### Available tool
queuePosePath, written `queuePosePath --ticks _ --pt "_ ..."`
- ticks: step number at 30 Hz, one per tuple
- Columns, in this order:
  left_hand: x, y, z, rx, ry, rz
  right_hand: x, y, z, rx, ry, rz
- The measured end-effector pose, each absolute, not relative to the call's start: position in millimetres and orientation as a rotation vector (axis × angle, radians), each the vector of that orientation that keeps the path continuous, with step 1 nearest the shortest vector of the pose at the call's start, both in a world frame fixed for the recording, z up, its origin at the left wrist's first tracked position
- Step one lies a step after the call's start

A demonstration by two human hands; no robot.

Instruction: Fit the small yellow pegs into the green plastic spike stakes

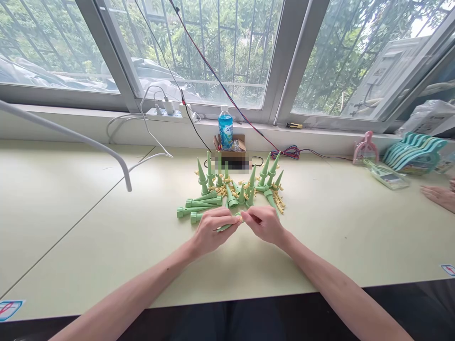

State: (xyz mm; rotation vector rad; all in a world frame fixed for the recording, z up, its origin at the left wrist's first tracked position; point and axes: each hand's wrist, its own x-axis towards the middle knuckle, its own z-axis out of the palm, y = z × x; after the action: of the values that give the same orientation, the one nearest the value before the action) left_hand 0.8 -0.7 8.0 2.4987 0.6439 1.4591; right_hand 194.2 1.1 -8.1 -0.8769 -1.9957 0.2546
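Observation:
My left hand [215,229] is closed around a green plastic plant watering spike [224,228], its tapered end toward the lower left. My right hand [265,225] pinches at the spike's other end, where a small yellow plastic piece [241,219] shows between the fingertips of both hands. The fingers partly hide both parts. Just beyond stand several green spikes [202,179], points up, some with yellow pieces on them. Other green spikes [199,209] lie on their sides at the left of the group. Loose yellow pieces [279,202] are scattered among them.
A blue drink bottle [225,128] stands behind in a small cardboard box [241,141]. White cable [103,142] arches over the table's left. Coiled red-blue wire [287,152], a pink item [366,149] and teal plastic pieces [408,154] lie rightward. Another person's hand [439,195] rests at far right.

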Motion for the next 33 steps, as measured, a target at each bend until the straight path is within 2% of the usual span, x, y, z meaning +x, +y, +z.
queuePosePath --ticks 11,33 --pt "-0.5 2.3 -2.7 2.315 0.902 1.386 194.3 1.1 -1.3 -0.865 -1.923 0.254" --pt "0.9 1.0 -0.1 2.170 0.919 1.344 194.6 2.8 -4.4 -0.872 -1.936 0.286"
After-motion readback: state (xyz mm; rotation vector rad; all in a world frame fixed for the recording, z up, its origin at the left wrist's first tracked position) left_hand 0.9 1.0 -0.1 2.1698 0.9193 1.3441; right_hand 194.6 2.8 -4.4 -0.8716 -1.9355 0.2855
